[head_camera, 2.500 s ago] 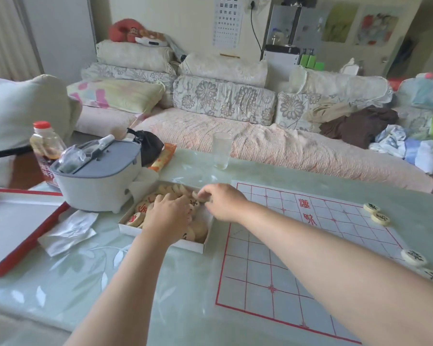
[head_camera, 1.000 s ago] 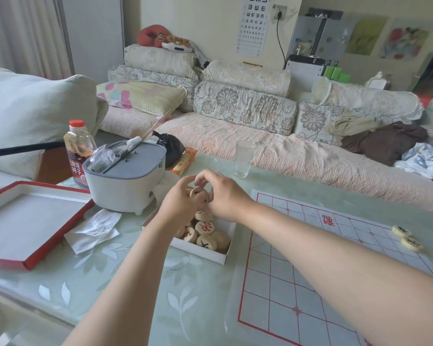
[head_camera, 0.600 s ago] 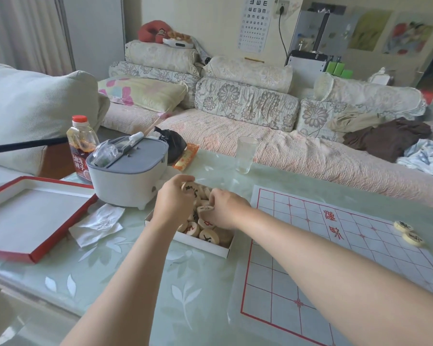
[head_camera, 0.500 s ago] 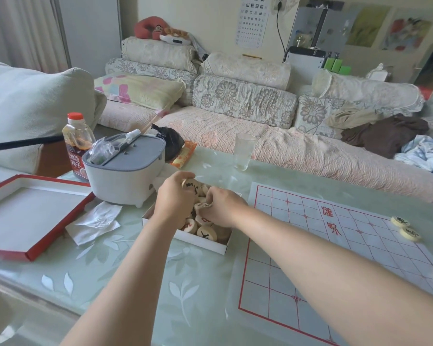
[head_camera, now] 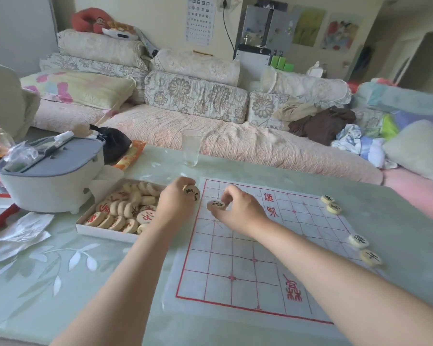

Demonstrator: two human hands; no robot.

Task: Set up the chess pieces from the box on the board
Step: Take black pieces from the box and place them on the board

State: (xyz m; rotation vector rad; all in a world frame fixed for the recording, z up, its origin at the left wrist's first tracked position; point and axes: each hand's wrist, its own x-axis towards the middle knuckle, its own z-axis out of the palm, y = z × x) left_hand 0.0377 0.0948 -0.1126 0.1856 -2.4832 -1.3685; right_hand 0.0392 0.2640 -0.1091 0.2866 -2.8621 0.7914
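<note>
A white box (head_camera: 103, 232) full of round wooden chess pieces (head_camera: 125, 208) sits left of the white board with red grid lines (head_camera: 250, 248). My left hand (head_camera: 176, 207) is at the board's left edge and grips a black-marked piece (head_camera: 191, 192). Over the board's far left squares, my right hand (head_camera: 238, 211) pinches another black-marked piece (head_camera: 216, 204). Two pieces (head_camera: 331, 203) lie at the board's far right edge, and two more (head_camera: 364, 248) sit nearer on that edge.
A grey-lidded white appliance (head_camera: 50, 178) stands behind the box, with crumpled tissue (head_camera: 18, 233) and a red-rimmed box lid (head_camera: 0, 216) to its left. An empty glass (head_camera: 191, 147) stands beyond the board. A sofa with cushions runs along the table's far side.
Both hands have left the box, each carrying a piece, and moved right to the board's left part. The view has swung right, showing more of the board.
</note>
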